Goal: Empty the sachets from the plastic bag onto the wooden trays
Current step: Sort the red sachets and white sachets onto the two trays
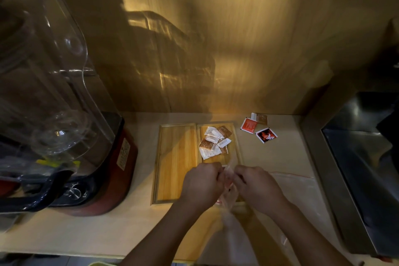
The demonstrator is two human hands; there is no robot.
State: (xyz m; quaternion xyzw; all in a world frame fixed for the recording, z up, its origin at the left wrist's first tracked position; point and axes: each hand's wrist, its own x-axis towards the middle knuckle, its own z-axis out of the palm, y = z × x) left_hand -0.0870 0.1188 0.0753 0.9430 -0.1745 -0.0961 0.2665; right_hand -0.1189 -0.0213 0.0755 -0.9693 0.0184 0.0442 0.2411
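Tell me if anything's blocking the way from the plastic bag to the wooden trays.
Nothing visible does. The left hand and right hand hold the plastic bag directly over the right tray's near end, beside the left tray.

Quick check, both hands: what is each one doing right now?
Left hand: fingers curled, gripping the clear plastic bag.
Right hand: fingers curled, gripping the same bag.

text: none legible | sachets: print too small to read | blender label: blurred, unreadable
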